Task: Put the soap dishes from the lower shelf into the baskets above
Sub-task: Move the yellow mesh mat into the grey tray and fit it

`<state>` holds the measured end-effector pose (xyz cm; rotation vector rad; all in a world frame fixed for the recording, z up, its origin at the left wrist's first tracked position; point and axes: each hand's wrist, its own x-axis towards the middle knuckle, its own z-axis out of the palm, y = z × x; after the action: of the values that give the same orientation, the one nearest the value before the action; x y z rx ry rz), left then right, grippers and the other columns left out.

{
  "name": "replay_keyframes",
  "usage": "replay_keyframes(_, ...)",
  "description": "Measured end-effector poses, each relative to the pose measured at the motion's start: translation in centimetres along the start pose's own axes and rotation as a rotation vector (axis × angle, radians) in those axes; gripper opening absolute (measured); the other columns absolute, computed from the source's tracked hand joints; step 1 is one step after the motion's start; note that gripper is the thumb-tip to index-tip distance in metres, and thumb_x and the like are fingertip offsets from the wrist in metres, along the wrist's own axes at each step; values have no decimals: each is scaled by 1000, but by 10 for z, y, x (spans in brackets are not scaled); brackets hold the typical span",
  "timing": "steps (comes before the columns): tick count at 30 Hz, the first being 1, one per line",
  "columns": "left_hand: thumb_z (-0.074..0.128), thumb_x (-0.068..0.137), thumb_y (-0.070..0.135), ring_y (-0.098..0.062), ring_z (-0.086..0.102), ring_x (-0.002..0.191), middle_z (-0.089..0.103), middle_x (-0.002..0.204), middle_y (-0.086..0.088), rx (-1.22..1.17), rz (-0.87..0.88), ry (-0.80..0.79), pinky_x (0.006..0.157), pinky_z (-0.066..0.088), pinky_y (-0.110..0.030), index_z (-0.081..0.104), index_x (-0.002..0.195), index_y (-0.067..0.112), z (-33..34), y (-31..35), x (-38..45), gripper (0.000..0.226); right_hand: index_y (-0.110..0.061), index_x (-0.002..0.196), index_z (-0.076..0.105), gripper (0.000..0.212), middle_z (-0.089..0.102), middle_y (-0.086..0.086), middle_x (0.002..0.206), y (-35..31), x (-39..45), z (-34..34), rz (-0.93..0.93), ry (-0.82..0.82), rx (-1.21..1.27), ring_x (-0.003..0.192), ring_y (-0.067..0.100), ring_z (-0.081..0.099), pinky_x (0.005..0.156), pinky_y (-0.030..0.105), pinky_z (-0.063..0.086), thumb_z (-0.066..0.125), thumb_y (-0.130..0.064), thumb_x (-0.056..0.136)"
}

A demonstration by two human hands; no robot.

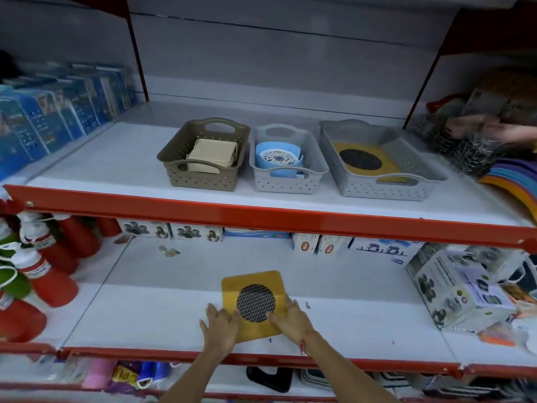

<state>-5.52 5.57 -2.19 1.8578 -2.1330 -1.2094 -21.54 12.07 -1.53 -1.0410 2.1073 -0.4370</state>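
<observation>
A yellow square soap dish [253, 282] with a round black mesh centre lies flat on the lower shelf [162, 309]. My left hand [220, 327] rests on its near left corner and my right hand [290, 318] on its near right edge, fingers spread over it. On the upper shelf [101, 167] stand three baskets: a brown basket [186, 177] with cream dishes, a small grey basket [283, 184] with a blue dish, and a large grey basket [380, 190] holding another yellow dish [386, 162].
Red spray bottles [52, 274] crowd the lower shelf's left end. A printed box [459, 292] sits at its right, small boxes [200, 232] line the back. Blue packages [43, 120] stand at the upper left, brushes and coloured mats [508, 175] at the upper right.
</observation>
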Motion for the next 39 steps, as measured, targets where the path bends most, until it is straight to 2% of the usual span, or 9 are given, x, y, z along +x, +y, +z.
replay_keyframes(5, 50, 96, 37, -32, 7, 148, 7, 160, -19, -333, -18, 15, 121, 4, -45, 31, 145, -2, -6, 11, -7, 65, -15, 143, 34, 69, 53, 10, 139, -2, -8, -11, 9, 51, 217, 129, 28, 49, 99, 26, 41, 65, -38, 85)
replay_keyframes(9, 68, 85, 33, -18, 53, 114, 59, 120, 3, -461, 114, -29, 90, 47, -19, 35, 140, 9, -14, 15, -18, 68, -19, 123, 56, 59, 68, 2, 120, 11, -30, -25, -74, 85, 296, 114, 20, 62, 93, 26, 49, 81, -34, 71)
replay_keyframes(11, 72, 83, 21, -11, 60, 97, 59, 94, 18, -426, 211, -55, 66, 46, -2, 40, 125, 19, -22, 18, -31, 53, -20, 120, 59, 62, 68, -3, 119, 12, -49, -35, -120, 95, 292, 114, 18, 63, 97, 28, 50, 84, -37, 66)
replay_keyframes(19, 74, 79, 34, 4, 60, 89, 65, 99, 16, -293, 471, -16, 67, 43, 3, 47, 126, 20, -70, 28, -111, 56, -14, 120, 66, 62, 59, 5, 136, -14, -146, -84, -302, 230, 122, 110, 0, 49, 84, -1, 34, 85, -33, 65)
replay_keyframes(25, 65, 81, 51, -8, 54, 108, 57, 113, 10, -181, 685, 124, 83, 39, -17, 27, 150, 9, -128, 61, -192, 89, -22, 107, 74, 57, 68, -3, 122, -40, -230, -126, -438, 291, 117, 112, -3, 57, 103, 20, 44, 77, -52, 58)
replay_keyframes(28, 63, 77, 57, -5, 48, 121, 55, 134, 10, -153, 783, 169, 97, 40, -16, 30, 149, 10, -157, 85, -227, 92, -27, 103, 75, 56, 69, -12, 117, -52, -263, -151, -504, 340, 129, 102, -12, 58, 92, 5, 44, 73, -56, 55)
replay_keyframes(32, 58, 68, 66, -4, 51, 78, 53, 78, 15, -117, 850, 256, 69, 41, -15, 49, 133, 10, -182, 121, -252, 86, -29, 98, 77, 48, 74, -13, 107, -66, -290, -188, -593, 473, 131, 109, 0, 63, 88, 7, 49, 76, -52, 57)
replay_keyframes(36, 55, 80, 63, -11, 59, 80, 61, 87, 5, -46, 867, 371, 65, 45, -26, 41, 143, 18, -191, 161, -246, 79, -30, 104, 74, 43, 70, -28, 84, -74, -286, -228, -641, 597, 106, 82, -16, 64, 69, -2, 46, 74, -50, 66)
replay_keyframes(39, 51, 85, 61, -10, 58, 85, 63, 106, 7, -64, 905, 387, 75, 50, -23, 47, 138, 22, -185, 197, -230, 67, -36, 107, 72, 47, 65, -29, 102, -72, -266, -255, -684, 702, 91, 99, -19, 56, 76, -8, 39, 64, -60, 68)
